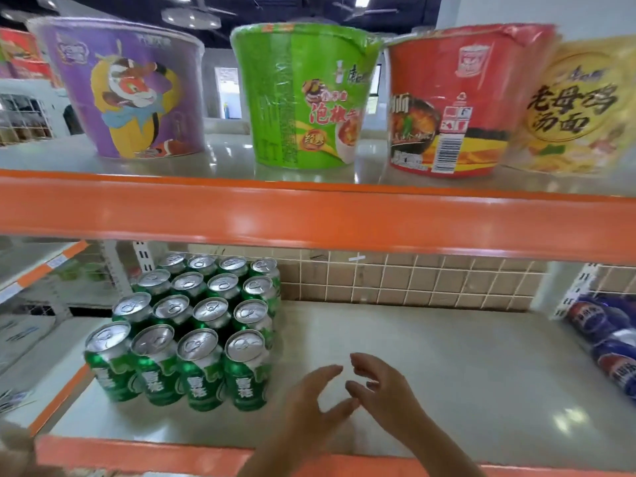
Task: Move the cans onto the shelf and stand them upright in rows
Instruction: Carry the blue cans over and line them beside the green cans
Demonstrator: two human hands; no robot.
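Fingers (325, 375) of the left hand (306, 404) and the right hand (389, 397) are loosely spread and hold nothing, the two hands close together above the near part of the shelf (447, 373). Green cans (192, 325) stand upright in four rows on the shelf's left side, just left of the hands. Blue drinks (612, 342) lie at the right edge.

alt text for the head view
The left hand and right hand, open and empty, hover over the lower shelf beside sixteen green cans upright in four rows. Blue cans sit far right; four noodle tubs line the upper shelf.
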